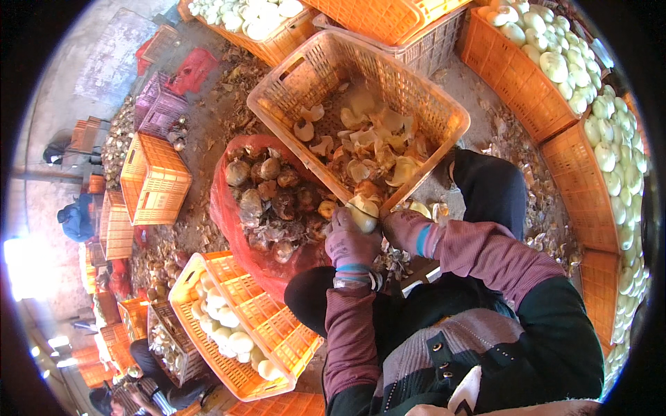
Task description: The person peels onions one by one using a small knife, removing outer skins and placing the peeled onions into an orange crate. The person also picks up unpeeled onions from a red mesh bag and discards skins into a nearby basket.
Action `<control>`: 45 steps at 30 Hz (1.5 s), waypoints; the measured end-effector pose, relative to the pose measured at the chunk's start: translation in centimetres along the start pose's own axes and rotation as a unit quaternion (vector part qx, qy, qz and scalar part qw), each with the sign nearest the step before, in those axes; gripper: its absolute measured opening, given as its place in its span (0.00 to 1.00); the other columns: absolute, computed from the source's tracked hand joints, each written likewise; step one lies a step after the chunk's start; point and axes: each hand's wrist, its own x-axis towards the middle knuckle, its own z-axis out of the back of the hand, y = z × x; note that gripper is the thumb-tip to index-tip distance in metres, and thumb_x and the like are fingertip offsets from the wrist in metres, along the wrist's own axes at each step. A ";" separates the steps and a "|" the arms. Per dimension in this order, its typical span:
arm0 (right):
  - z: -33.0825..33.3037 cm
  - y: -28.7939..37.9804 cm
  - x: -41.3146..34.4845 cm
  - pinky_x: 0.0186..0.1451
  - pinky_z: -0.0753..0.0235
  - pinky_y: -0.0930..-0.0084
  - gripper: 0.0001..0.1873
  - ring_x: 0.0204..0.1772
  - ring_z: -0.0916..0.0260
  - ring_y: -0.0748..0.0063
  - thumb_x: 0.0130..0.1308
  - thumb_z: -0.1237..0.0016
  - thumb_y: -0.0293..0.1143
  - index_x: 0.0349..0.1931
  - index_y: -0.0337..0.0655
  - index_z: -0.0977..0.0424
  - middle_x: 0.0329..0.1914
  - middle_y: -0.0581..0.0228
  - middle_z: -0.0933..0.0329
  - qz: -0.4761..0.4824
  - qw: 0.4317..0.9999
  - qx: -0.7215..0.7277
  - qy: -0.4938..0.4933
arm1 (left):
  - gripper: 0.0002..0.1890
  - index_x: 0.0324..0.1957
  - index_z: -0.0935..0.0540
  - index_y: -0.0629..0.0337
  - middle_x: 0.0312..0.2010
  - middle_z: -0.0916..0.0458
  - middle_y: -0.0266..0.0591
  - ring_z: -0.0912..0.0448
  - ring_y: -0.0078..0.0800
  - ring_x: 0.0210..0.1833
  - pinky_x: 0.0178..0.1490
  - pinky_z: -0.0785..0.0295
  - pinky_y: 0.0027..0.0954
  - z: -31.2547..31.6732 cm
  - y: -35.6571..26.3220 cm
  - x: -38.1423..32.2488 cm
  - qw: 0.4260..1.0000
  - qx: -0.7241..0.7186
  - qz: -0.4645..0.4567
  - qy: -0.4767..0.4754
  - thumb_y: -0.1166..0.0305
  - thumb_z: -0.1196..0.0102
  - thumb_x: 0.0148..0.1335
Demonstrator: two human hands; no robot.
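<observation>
My left hand (pixel 353 242), in a light purple glove, grips a partly peeled onion (pixel 363 213) at the near edge of a plastic crate (pixel 359 41) that holds loose skins. Close on its right is my right hand (pixel 411 231), gloved too, its fingers curled; a thin dark blade lies across the onion, and the handle is hidden, so what this hand holds is unclear. Brown unpeeled onions (pixel 270 169) fill an open red mesh bag (pixel 223 208) to the left. Peeled onions (pixel 229 333) lie in an orange crate (pixel 250 322) at the lower left.
Orange crates (pixel 577 182) heaped with peeled onions curve along the right side. More crates (pixel 156 177) stand at the left, with onion skins (pixel 239 78) scattered over the floor. A co-worker (pixel 151 385) sits at the lower left; another person (pixel 78 218) in blue is farther off.
</observation>
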 end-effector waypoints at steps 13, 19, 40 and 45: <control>-1.4 -1.1 -0.4 0.47 0.26 0.57 0.20 0.46 0.25 0.46 0.57 0.52 0.33 0.49 0.38 0.34 0.41 0.43 0.24 -0.037 0.997 0.071 0.023 | 0.31 0.46 0.29 0.60 0.45 0.26 0.46 0.27 0.50 0.46 0.49 0.31 0.44 -0.3 0.1 0.0 0.998 -0.049 -0.033 -0.014 0.60 0.34 0.38; -5.7 -3.1 2.1 0.49 0.26 0.58 0.23 0.49 0.26 0.47 0.56 0.53 0.31 0.53 0.36 0.37 0.43 0.42 0.25 -0.037 0.998 0.035 -0.033 | 0.31 0.46 0.29 0.61 0.45 0.26 0.49 0.27 0.52 0.47 0.49 0.31 0.45 -1.1 0.1 0.1 0.997 -0.038 -0.051 -0.045 0.60 0.34 0.39; -1.1 -1.6 -2.6 0.51 0.27 0.69 0.21 0.48 0.27 0.63 0.66 0.59 0.43 0.52 0.37 0.31 0.45 0.52 0.25 -0.099 0.861 0.498 0.034 | 0.37 0.51 0.31 0.65 0.44 0.24 0.42 0.24 0.29 0.44 0.48 0.27 0.28 -1.9 1.7 -1.2 0.789 -0.603 0.109 -0.054 0.71 0.27 0.37; 0.2 0.8 -4.0 0.53 0.27 0.74 0.26 0.53 0.31 0.73 0.66 0.57 0.49 0.58 0.42 0.35 0.54 0.65 0.29 0.040 0.573 0.813 0.089 | 0.38 0.54 0.34 0.66 0.46 0.25 0.44 0.24 0.31 0.47 0.51 0.28 0.30 0.5 -0.4 -2.1 0.755 -0.655 0.034 0.005 0.70 0.30 0.39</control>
